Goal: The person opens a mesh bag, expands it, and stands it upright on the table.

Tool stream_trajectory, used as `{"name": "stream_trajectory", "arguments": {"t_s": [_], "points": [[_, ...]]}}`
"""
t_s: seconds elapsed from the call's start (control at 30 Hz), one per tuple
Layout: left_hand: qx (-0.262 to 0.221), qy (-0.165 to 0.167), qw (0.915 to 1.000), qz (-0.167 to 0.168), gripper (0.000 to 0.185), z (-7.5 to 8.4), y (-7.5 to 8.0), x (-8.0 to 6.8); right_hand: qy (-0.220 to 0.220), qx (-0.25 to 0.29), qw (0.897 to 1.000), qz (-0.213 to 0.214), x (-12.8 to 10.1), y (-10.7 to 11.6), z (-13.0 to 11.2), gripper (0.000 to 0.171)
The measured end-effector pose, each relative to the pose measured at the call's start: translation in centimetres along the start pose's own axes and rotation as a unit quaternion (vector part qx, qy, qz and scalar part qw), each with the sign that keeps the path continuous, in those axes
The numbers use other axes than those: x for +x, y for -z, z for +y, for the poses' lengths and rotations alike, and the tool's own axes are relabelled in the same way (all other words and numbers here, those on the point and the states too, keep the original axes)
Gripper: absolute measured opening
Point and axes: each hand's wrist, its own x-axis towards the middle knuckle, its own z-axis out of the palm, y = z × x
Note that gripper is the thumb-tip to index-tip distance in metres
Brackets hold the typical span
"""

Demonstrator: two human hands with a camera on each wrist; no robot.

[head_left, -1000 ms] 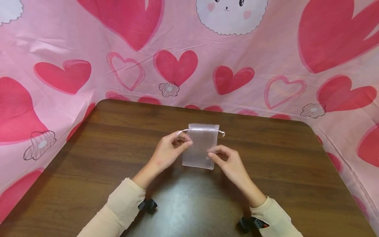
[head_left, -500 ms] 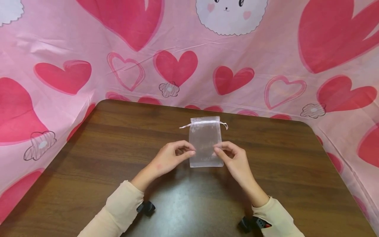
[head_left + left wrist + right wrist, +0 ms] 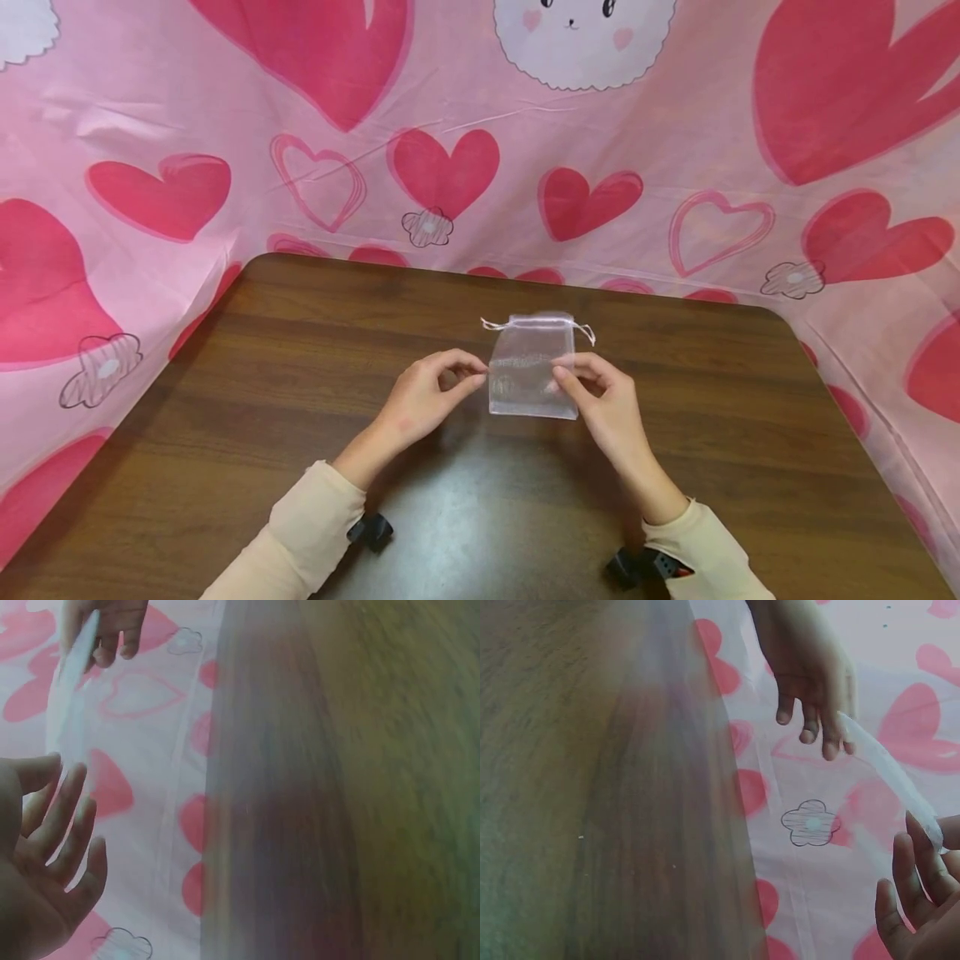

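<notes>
A small sheer white drawstring pouch [image 3: 529, 385] is held up over the table, its ribbon ends sticking out at both sides of the gathered top. My left hand [image 3: 427, 398] pinches its left edge between thumb and index fingertips. On the opposite edge my right hand [image 3: 606, 404] has its thumb in front and fingers behind, showing through the thin fabric. Seen almost edge-on, the pouch [image 3: 69, 682] stretches between both hands in the left wrist view. In the right wrist view the pouch [image 3: 889, 769] shows as a curved white strip, with the left hand [image 3: 814, 682] at its far end.
A dark brown wooden table [image 3: 300, 333] lies under the hands. Pink cloth with red hearts [image 3: 446, 171] hangs behind it and at both sides. Black devices are strapped at the left wrist [image 3: 371, 531] and the right wrist [image 3: 637, 567].
The pouch has shifted to the right with the right hand. It rose upright and flat half a second ago; now its top leans back and the fabric bends across the middle.
</notes>
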Motion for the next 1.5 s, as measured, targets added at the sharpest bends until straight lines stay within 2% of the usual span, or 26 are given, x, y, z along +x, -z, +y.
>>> {"name": "stream_trajectory", "arguments": {"t_s": [0.17,0.33,0.43,0.63,0.8,0.93,1.07,1.17,1.3,1.5], "points": [[0.058,-0.068,0.9957,0.023,0.033,-0.2,-0.1,0.0,-0.030,0.018,0.999,0.024,0.3,0.3,-0.4,0.015],[0.060,-0.140,0.9881,0.023,0.052,0.1,-0.3,0.0,-0.046,0.028,0.999,0.006,0.3,0.2,-0.4,0.018],[0.065,-0.171,0.9826,0.029,0.046,0.3,-0.4,0.1,-0.049,0.025,0.998,-0.016,0.2,0.1,-0.1,0.019],[0.077,-0.218,0.9708,0.064,0.017,0.3,-0.5,0.3,-0.071,0.027,0.997,-0.035,0.0,-0.1,0.3,0.020],[0.074,-0.205,0.9706,0.102,0.011,0.1,-0.4,0.3,-0.073,0.023,0.996,-0.036,0.0,0.0,0.3,0.021],[0.069,-0.175,0.9743,0.124,0.009,0.1,-0.1,0.3,-0.047,0.010,0.999,-0.023,0.1,0.4,0.4,0.018],[0.065,-0.148,0.9772,0.138,0.010,0.1,0.3,0.4,-0.013,0.024,0.999,-0.025,0.2,0.9,0.3,0.017],[0.066,-0.133,0.9789,0.140,0.011,0.0,0.5,0.4,0.014,0.020,0.999,-0.032,0.2,1.2,0.0,0.016],[0.069,-0.118,0.9819,0.132,0.010,0.0,0.4,0.3,0.058,-0.012,0.997,-0.039,0.3,1.3,-0.2,0.017],[0.063,-0.116,0.9848,0.112,0.010,-0.1,0.1,0.0,0.120,-0.058,0.989,-0.064,0.6,1.0,0.0,0.033]]}}
